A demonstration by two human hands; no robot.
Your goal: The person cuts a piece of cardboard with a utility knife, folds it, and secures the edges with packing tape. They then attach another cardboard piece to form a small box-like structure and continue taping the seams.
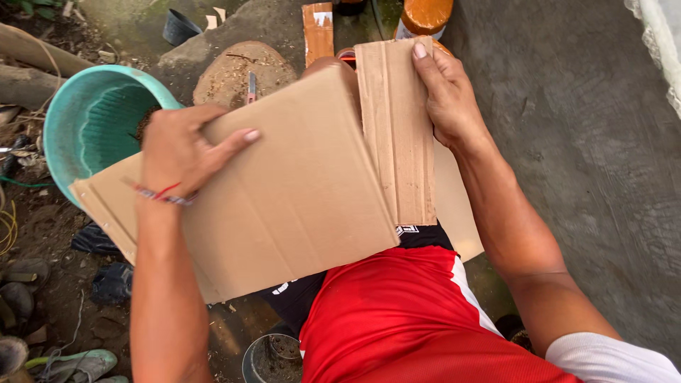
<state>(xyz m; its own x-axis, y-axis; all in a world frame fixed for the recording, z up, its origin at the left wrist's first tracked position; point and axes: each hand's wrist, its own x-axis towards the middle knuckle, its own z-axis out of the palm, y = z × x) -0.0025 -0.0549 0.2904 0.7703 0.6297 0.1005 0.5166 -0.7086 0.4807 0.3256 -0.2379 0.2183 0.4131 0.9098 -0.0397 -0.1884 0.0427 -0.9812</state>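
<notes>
Your left hand (181, 145) pins the cardboard sheet (284, 191) flat on your lap, right hand (443, 92) clamped on the flap (397, 135), folded up approx halfway; crease not pressed yet.

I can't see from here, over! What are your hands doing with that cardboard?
Left hand flat on big cardboard sheet. Right hand gripping narrow cardboard strip laid over it. Teal basin close by the left hand.

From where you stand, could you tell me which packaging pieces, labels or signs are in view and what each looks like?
Cardboard sheet: plain brown, flat, across the lap, left hand on it.
Cardboard strip: ridged brown flap, right hand gripping its top.
Cardboard scrap: brown with a white label patch, on the ground ahead.
</notes>
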